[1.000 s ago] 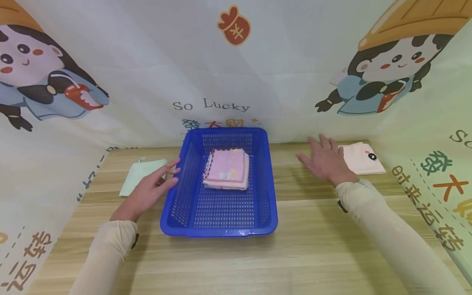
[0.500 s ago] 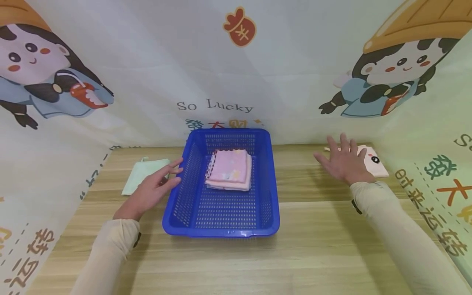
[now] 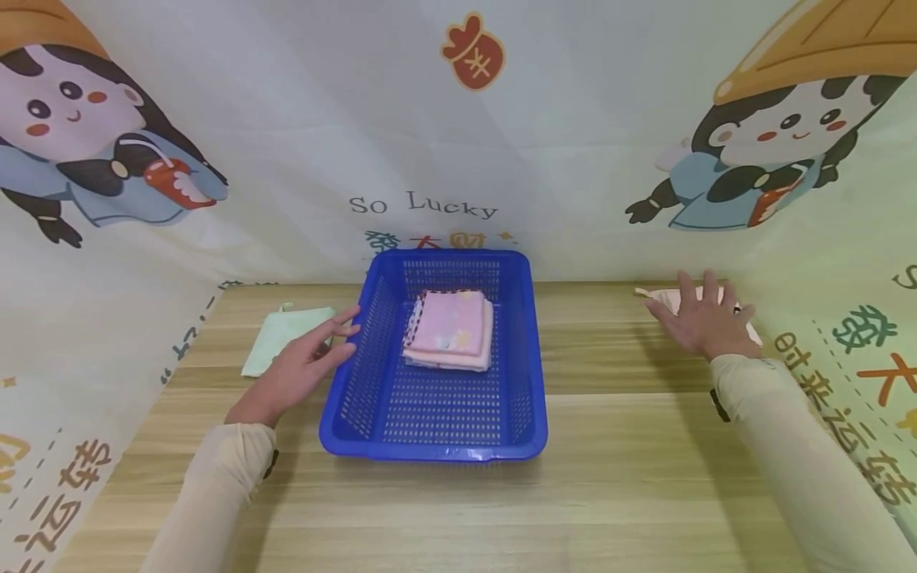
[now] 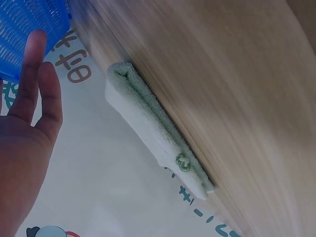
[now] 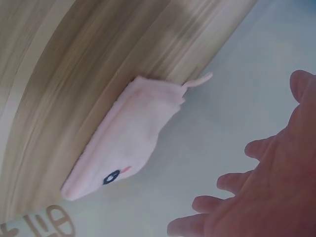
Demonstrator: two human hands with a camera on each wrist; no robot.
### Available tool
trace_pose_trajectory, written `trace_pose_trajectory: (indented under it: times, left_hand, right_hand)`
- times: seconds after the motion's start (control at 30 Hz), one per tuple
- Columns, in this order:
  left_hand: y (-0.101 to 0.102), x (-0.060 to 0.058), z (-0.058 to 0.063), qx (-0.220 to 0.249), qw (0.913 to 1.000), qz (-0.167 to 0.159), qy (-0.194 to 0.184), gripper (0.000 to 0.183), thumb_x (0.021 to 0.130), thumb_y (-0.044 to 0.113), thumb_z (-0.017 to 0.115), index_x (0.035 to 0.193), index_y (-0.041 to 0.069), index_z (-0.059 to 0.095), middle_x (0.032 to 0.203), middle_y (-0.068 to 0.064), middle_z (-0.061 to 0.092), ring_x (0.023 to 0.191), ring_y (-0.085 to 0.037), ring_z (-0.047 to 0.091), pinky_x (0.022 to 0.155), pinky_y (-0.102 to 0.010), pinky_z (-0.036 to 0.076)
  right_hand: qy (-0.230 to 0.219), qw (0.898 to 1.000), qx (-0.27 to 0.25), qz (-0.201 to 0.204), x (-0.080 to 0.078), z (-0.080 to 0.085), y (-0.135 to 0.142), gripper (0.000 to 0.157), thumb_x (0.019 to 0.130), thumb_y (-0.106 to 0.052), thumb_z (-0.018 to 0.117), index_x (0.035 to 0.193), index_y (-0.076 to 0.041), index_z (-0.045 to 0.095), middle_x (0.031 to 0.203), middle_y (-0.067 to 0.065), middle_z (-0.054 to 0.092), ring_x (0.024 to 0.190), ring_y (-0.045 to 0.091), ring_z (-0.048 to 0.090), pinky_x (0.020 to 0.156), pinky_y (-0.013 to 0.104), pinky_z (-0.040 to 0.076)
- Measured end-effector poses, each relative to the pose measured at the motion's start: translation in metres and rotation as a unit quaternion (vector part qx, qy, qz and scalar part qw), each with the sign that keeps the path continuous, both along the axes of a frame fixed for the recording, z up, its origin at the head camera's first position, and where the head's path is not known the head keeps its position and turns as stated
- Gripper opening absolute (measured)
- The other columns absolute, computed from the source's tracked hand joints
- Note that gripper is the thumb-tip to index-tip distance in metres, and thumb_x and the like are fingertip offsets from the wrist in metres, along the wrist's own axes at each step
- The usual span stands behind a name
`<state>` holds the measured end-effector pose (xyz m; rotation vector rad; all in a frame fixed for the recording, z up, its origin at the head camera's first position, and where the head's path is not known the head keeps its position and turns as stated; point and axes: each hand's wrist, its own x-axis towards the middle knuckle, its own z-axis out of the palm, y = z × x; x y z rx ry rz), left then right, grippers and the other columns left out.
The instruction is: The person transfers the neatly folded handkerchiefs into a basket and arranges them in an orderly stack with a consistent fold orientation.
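Note:
A blue plastic basket [image 3: 433, 452] stands mid-table with a stack of folded towels [image 3: 451, 322] inside, a pink one on top. My left hand [image 3: 294, 370] rests its fingers at the basket's left rim, fingers fairly straight. Behind that hand lies a folded mint-green towel [image 3: 275, 338], seen edge-on in the left wrist view [image 4: 148, 123]. At the right, my right hand [image 3: 705, 322] hovers with spread fingers over a folded light pink towel [image 3: 669, 298], hiding much of it. The right wrist view shows this pink towel [image 5: 128, 133] with a black eye-like mark, apart from the hand.
A white printed cloth wall [image 3: 430, 143] rises right behind the basket and towels. Similar cloth [image 3: 845, 278] closes off the right side. Wooden tabletop [image 3: 444, 517] stretches in front of the basket and between it and the pink towel.
My right hand has moved rightward until it is over the light pink towel. The left hand stays at the basket rim. The head view has shifted slightly.

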<state>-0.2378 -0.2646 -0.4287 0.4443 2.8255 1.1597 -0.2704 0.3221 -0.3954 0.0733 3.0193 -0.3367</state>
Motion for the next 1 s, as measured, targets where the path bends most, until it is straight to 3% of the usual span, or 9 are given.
trace_pose_trajectory:
  times: [0.23,0.47,0.67,0.87,1.0]
  left_hand:
    - [0.0,0.0,0.0,0.01,0.9999,0.004,-0.003,0.04,0.104,0.056,0.048,0.138,0.035,0.056,0.161,0.015,0.043,0.126,-0.028,0.062,0.105,-0.053,0.047]
    - [0.001,0.003,-0.001,0.004,0.9997,0.012,-0.019,0.053,0.103,0.059,0.047,0.154,0.05,0.034,0.156,0.006,0.052,0.113,-0.026,0.066,0.105,-0.056,0.048]
    - [0.002,0.005,0.002,0.007,0.9998,0.012,-0.013,0.055,0.103,0.058,0.048,0.155,0.05,0.032,0.155,0.005,0.053,0.117,-0.027,0.066,0.105,-0.056,0.048]
    - [0.002,0.005,0.003,0.014,0.9998,0.011,-0.011,0.053,0.104,0.056,0.049,0.154,0.048,0.036,0.156,0.006,0.052,0.12,-0.029,0.064,0.106,-0.057,0.047]
    - [0.001,0.005,0.001,0.019,0.9997,0.008,-0.011,0.052,0.104,0.055,0.049,0.154,0.046,0.038,0.156,0.007,0.051,0.135,-0.031,0.056,0.108,-0.058,0.045]
  right_hand:
    - [-0.001,1.0,-0.007,-0.026,-0.005,-0.003,0.013,0.101,0.097,-0.079,0.016,0.158,0.001,0.008,0.157,0.045,0.0,0.141,0.073,0.002,0.104,0.091,0.006]
    - [-0.017,0.999,-0.016,-0.047,-0.007,-0.012,0.025,0.101,0.098,-0.077,0.017,0.158,0.004,0.007,0.157,0.046,-0.003,0.141,0.074,0.0,0.106,0.09,0.005]
    - [-0.026,0.997,-0.036,-0.062,-0.01,-0.017,0.033,0.099,0.099,-0.073,0.022,0.159,0.004,0.004,0.156,0.046,-0.002,0.14,0.074,0.001,0.107,0.089,0.007]
    - [-0.065,0.993,-0.053,-0.077,-0.011,-0.017,0.036,0.101,0.1,-0.072,0.02,0.157,0.009,0.001,0.154,0.048,-0.003,0.14,0.072,0.002,0.109,0.084,0.015]
    - [-0.084,0.992,-0.055,-0.077,-0.012,-0.02,0.039,0.103,0.099,-0.072,0.018,0.156,0.011,-0.002,0.153,0.049,-0.004,0.139,0.072,0.002,0.109,0.083,0.018]
